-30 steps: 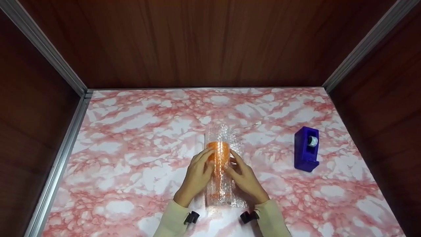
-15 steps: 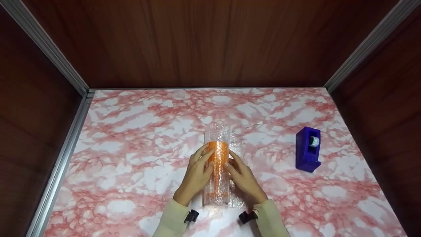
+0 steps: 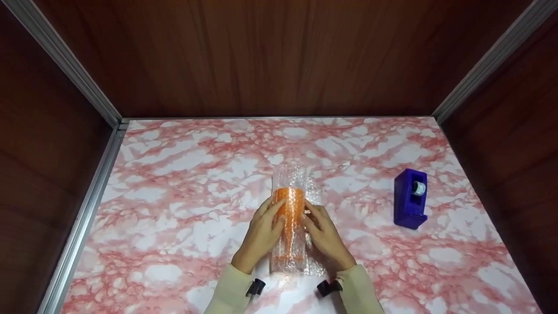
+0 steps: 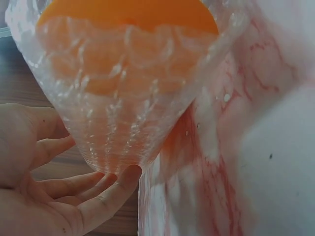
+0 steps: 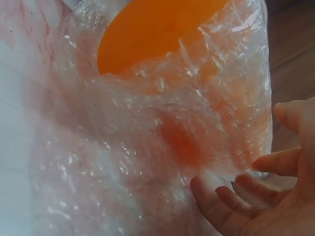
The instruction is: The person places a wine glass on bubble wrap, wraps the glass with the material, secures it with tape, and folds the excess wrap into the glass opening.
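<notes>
An orange cylinder (image 3: 291, 205) lies lengthwise inside a sleeve of clear bubble wrap (image 3: 291, 176), on the marbled table. My left hand (image 3: 260, 231) holds its left side, index finger reaching onto the top. From the right, my right hand (image 3: 324, 233) holds the roll with curved fingers and thumb. In the left wrist view, fingertips of the left hand (image 4: 74, 191) touch the wrap below the cylinder's round orange end (image 4: 133, 14). A loose layer of bubble wrap (image 5: 98, 182) spreads flat beside the roll in the right wrist view, near the right hand's fingertips (image 5: 199, 189).
A purple tape dispenser (image 3: 405, 205) with a small roll of tape stands on the right of the pink-and-white table (image 3: 183, 209). Dark wood panels (image 3: 270, 61) with metal rails enclose the back and both sides. Black wrist straps (image 3: 257, 287) sit at the sleeves.
Both hands stay at the wrapped cylinder, with only small shifts of the fingers along its sides. The whole head view has drifted slightly, and the dispenser appears a little farther right.
</notes>
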Demonstrator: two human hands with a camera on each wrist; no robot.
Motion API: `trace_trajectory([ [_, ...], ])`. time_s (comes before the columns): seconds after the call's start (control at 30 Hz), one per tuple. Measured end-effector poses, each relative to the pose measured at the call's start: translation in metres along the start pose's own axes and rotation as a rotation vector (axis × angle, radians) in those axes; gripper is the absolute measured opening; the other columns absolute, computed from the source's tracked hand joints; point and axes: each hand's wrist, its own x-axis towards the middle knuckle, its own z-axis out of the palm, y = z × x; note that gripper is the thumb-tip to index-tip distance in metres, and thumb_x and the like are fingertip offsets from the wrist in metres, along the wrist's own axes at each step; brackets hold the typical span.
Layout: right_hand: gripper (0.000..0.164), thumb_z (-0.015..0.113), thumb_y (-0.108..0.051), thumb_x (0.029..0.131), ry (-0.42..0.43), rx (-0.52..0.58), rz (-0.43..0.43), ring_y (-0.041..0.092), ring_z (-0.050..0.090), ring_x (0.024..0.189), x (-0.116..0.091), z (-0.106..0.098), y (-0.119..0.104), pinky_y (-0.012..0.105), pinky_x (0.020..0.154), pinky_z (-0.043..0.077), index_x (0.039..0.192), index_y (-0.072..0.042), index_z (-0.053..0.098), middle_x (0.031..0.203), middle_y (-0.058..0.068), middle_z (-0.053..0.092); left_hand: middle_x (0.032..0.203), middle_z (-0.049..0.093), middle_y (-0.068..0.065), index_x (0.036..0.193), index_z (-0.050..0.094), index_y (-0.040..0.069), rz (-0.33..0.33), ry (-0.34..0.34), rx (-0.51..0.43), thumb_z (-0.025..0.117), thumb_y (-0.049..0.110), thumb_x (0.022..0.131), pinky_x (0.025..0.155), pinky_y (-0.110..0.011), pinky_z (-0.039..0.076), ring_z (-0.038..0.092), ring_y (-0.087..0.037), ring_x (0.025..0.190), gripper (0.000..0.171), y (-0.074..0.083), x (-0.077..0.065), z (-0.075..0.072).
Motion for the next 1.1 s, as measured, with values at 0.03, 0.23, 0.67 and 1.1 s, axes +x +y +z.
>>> trace_trajectory([
  [0.03,0.050,0.054,-0.015,0.105,0.001,-0.012,-0.002,0.035,0.058,0.115,0.000,-0.001,0.001,0.038,0.082,0.056,0.152,-0.004,0.040,0.134,0.019,0.048,0.147,0.041,-0.029,0.140,0.058,0.005,-0.002,-0.001,0.001,0.062,0.009,0.098,0.106,-0.052,0.041,0.048,-0.044,0.128,0.043,0.001,0.000,0.000],
  [0.23,0.054,0.053,-0.019,0.106,-0.026,-0.029,0.014,0.029,0.058,0.117,-0.002,-0.007,0.000,0.043,0.086,0.055,0.156,-0.015,0.035,0.139,0.016,0.053,0.146,0.043,-0.030,0.140,0.059,0.005,0.006,0.005,0.012,0.063,0.009,0.097,0.104,-0.052,0.042,0.051,-0.042,0.125,0.043,0.001,0.001,0.001],
  [0.67,0.046,0.050,-0.009,0.106,-0.055,-0.088,-0.059,0.035,0.060,0.118,-0.011,-0.016,-0.037,0.050,0.091,0.052,0.151,-0.007,0.042,0.137,0.023,0.056,0.148,0.044,-0.023,0.141,0.058,0.009,-0.014,0.007,-0.031,0.066,0.015,0.097,0.107,-0.050,0.040,0.048,-0.038,0.130,0.045,0.000,0.002,0.003],
  [1.1,0.047,0.046,-0.016,0.108,-0.074,-0.025,0.000,0.033,0.059,0.120,-0.013,-0.019,-0.032,0.050,0.091,0.053,0.154,-0.008,0.036,0.141,0.022,0.054,0.148,0.044,-0.017,0.141,0.059,0.010,-0.018,0.005,-0.072,0.061,0.004,0.092,0.082,-0.035,0.050,0.052,-0.026,0.117,0.050,0.001,0.002,0.005],
])
